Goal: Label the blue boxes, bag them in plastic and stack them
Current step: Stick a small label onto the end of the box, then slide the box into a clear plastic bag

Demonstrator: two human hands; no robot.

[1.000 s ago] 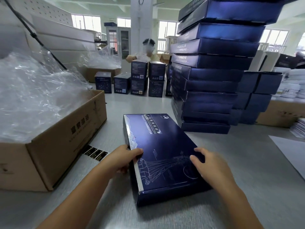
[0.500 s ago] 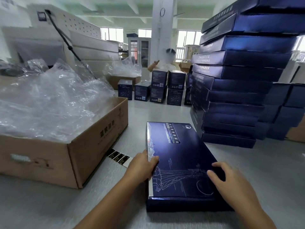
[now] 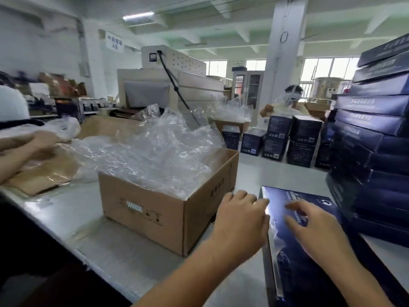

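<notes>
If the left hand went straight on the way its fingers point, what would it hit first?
Probably the small dark boxes at the far end; the left hand points along the gap between cardboard box and blue box. Depth is unclear.

View: single head-worn wide-angle camera
Position: above the near edge of the table [image 3: 254, 173], at head height
Direction: forward and down; cardboard box [image 3: 143, 213] just left of centre; blue box [image 3: 294, 273] cut off at lower right
Range: close; left hand [image 3: 241, 218] and right hand [image 3: 318, 231] fill the lower frame; far hall visible along the top
</notes>
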